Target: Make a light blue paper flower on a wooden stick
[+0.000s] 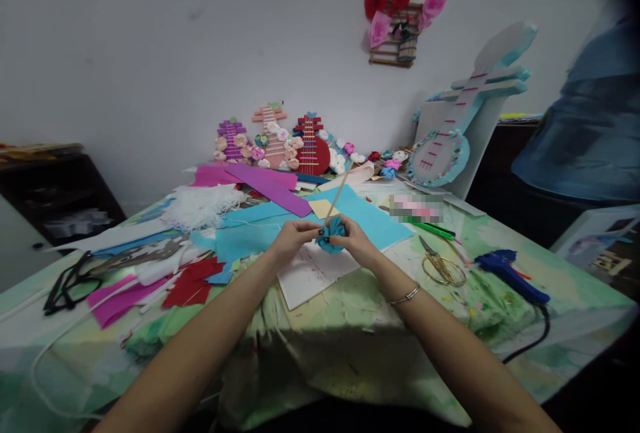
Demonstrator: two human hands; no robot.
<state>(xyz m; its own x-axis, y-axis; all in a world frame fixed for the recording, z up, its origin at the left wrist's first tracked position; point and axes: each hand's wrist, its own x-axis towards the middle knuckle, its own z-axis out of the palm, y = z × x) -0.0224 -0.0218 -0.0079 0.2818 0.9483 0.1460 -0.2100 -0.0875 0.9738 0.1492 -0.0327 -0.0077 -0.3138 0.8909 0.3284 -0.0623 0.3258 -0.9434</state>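
Observation:
My left hand [293, 236] and my right hand [356, 241] meet above the table's middle, both pinched round a small blue foam flower [331, 234]. A thin wooden stick [340, 191] runs up and to the right from the flower. My left fingers grip the flower's left side. My right fingers wrap its right side and the base of the stick. A silver bracelet [406, 296] sits on my right wrist. Below my hands lie a white paper sheet [307, 276] and a large blue foam sheet [370, 219].
Gold scissors [440, 266] and a blue glue gun [507, 273] lie to the right. Black scissors [67, 283], red, pink and purple foam scraps lie to the left. Small foam guitars [273, 143] with flowers line the wall. A large blue guitar model [465, 119] leans at the back right.

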